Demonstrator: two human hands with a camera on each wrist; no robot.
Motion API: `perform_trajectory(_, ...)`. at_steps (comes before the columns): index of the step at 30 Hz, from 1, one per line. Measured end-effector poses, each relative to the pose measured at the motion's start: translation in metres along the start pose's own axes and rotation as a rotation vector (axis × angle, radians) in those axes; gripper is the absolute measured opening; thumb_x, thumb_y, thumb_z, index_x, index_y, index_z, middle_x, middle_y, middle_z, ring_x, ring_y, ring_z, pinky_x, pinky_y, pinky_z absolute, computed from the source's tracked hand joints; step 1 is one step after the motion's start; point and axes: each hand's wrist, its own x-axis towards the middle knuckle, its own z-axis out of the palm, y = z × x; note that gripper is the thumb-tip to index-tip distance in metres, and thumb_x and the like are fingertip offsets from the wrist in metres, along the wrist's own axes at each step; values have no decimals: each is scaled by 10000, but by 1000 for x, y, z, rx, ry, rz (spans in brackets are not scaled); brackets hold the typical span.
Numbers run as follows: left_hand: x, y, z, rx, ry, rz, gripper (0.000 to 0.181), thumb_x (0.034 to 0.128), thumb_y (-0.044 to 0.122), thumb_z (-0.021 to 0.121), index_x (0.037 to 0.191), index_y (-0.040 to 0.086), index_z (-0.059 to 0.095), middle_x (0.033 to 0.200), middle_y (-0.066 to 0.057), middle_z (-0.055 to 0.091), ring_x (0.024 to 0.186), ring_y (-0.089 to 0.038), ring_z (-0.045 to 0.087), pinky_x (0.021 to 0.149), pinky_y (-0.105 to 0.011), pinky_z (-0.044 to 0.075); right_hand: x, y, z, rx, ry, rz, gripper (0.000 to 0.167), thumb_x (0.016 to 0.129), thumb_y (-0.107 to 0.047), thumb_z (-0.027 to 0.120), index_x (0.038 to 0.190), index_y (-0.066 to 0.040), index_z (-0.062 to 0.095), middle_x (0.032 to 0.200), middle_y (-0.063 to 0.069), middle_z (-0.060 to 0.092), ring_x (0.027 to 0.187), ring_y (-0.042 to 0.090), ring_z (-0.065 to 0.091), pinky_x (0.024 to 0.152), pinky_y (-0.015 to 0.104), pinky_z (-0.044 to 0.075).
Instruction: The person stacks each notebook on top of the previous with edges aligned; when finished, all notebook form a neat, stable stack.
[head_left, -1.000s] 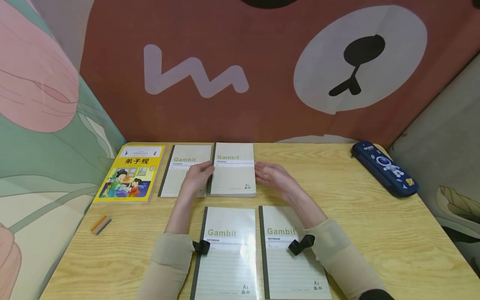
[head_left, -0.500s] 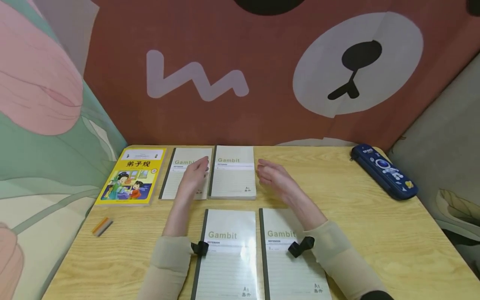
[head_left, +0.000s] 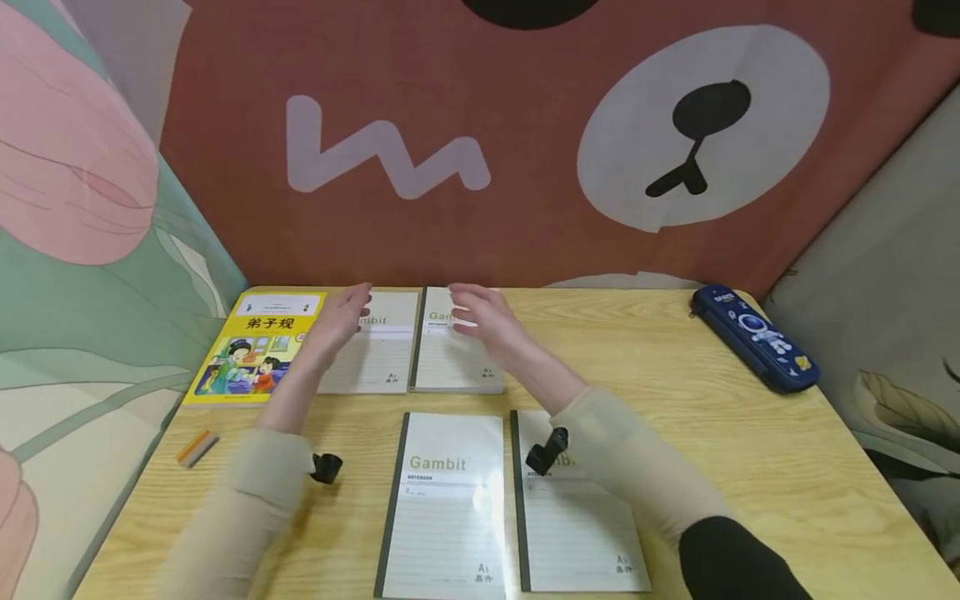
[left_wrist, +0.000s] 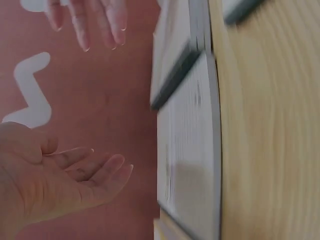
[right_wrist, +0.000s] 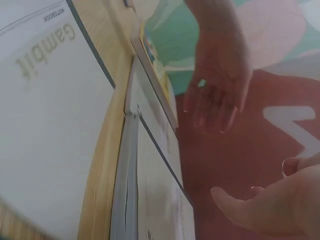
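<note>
My left hand [head_left: 334, 328] hovers over the left part of a grey-white Gambit notebook [head_left: 390, 354] in the back row, with fingers loosely extended and nothing in them. Over the Gambit notebook stack [head_left: 453, 365] to its right, my right hand [head_left: 489, 323] is raised and empty, hiding part of the cover. The left wrist view shows a gap between the hands and the notebooks. Layered edges in the right wrist view show that the right pile [right_wrist: 160, 185] is thicker than the single notebook [right_wrist: 150, 100] beside it.
Two more Gambit notebooks lie in front, one at left [head_left: 442, 525] and one at right [head_left: 581, 533], partly under my right sleeve. A yellow picture book [head_left: 251, 354] is at back left, near a small orange-and-grey block [head_left: 197, 448]. A blue pencil case [head_left: 753, 337] lies far right.
My left hand has let go of the right back stack, risen and moved left. The right hand has left that stack's right edge and moved left over it.
</note>
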Motion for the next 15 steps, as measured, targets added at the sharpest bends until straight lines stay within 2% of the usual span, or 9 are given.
perform_trajectory(4,5,-3,-23,17,-56,-26,657,1126,415,210,1647,24,131,1687,-259,229,1553,-434,271,1261,-579,295,14,3,30,44,-24,77,559,1046,-264,557,1535,-25,431,1635,211,355,1529,415,345,1241,521,370)
perform_trajectory(9,12,-13,-41,82,-121,-77,690,1118,426,160,1639,-15,52,1695,-288,151,1558,-482,205,1253,-631,268,24,14,58,65,-13,138,631,1043,-300,552,1573,-23,352,1658,238,263,1576,419,230,1268,559,302)
perform_trajectory(12,15,-20,-48,120,-137,-100,693,1115,417,146,1632,-29,29,1682,-323,136,1550,-509,195,1240,-653,278,28,19,73,15,4,143,626,1053,-349,536,1578,-54,366,1687,177,261,1592,387,202,1270,588,279)
perform_trajectory(15,19,-25,-54,118,-147,-150,700,1111,420,140,1630,-27,-6,1674,-344,122,1552,-515,182,1229,-660,295,30,24,86,-59,39,132,594,1051,-398,530,1548,-87,431,1671,111,336,1579,345,261,1271,597,270)
